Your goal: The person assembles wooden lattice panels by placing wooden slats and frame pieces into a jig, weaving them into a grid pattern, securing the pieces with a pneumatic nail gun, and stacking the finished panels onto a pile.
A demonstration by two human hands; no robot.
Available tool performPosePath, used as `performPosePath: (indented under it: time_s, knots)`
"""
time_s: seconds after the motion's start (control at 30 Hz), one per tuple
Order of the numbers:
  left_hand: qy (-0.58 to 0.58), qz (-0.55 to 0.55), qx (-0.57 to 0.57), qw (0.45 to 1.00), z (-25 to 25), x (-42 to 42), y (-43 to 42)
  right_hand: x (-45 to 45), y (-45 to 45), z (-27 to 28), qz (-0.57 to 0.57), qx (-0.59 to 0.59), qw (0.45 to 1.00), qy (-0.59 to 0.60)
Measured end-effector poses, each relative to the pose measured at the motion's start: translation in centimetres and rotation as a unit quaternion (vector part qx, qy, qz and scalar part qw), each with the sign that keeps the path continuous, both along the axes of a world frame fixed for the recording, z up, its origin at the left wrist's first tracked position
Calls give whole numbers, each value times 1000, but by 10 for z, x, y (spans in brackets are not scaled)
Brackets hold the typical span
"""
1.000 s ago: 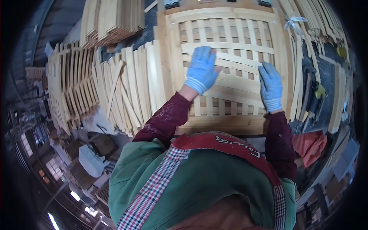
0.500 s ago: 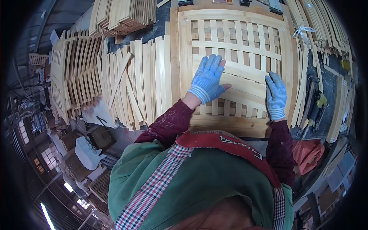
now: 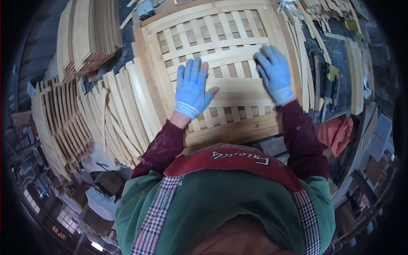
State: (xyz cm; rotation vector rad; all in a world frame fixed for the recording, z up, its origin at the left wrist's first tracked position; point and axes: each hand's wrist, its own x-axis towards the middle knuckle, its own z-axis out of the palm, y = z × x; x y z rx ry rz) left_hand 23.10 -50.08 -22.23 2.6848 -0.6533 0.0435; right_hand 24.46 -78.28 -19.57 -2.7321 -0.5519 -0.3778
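Note:
A wooden frame with a lattice of crossed slats [image 3: 231, 132] lies flat in front of me. Both hands wear blue gloves with some bare fingertips. My left hand [image 3: 192, 88] rests with its fingers spread on the left part of the lattice, over loose-looking wide slats [image 3: 238, 85]. On the right, my right hand [image 3: 275, 74] lies over the slat ends by the frame's right side, fingers apart and slightly bent. Neither hand is wrapped round anything. Parts of the slats under the palms are hidden.
Loose slats [image 3: 121, 102] and ribbed wooden panels [image 3: 63, 123] lie on the left, below a stack of boards [image 3: 87, 34]. A tool with a green part [image 3: 329, 80] lies on the right, near more strips [image 3: 304, 63]. A red bag [image 3: 338, 134] hangs at lower right.
The view has turned and shifted, so the frame appears tilted and further left. My right hand has moved up along the frame's right side, and the slat beneath the hands now lies more level with the lattice.

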Motion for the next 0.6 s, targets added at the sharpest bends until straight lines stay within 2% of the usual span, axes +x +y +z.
performPosePath:
  time_s: [0.03, 0.07, 0.13, 0.4, 0.53, 0.6]
  knots:
    - [16, -19, 16, 1000, -1, -3, -3, -20, 7, 1, -44, -11, 999, 13]
    - [31, -37, 30, 998, -3, -5, -7, -36, 11, -5, -62, -20, 993, 98]
    - [22, -25, 43, 999, -4, -1, -9, -60, 24, -15, -69, -45, 985, 152]
    - [-27, -14, 55, 998, -9, 5, -14, 35, 26, -42, -87, -32, 996, 17]
    - [-28, -14, 66, 997, -8, -1, -13, 26, 23, -33, -84, -45, 994, 47]
    - [-29, -11, 74, 997, -8, -1, -12, -8, 22, -11, -96, -48, 992, 70]
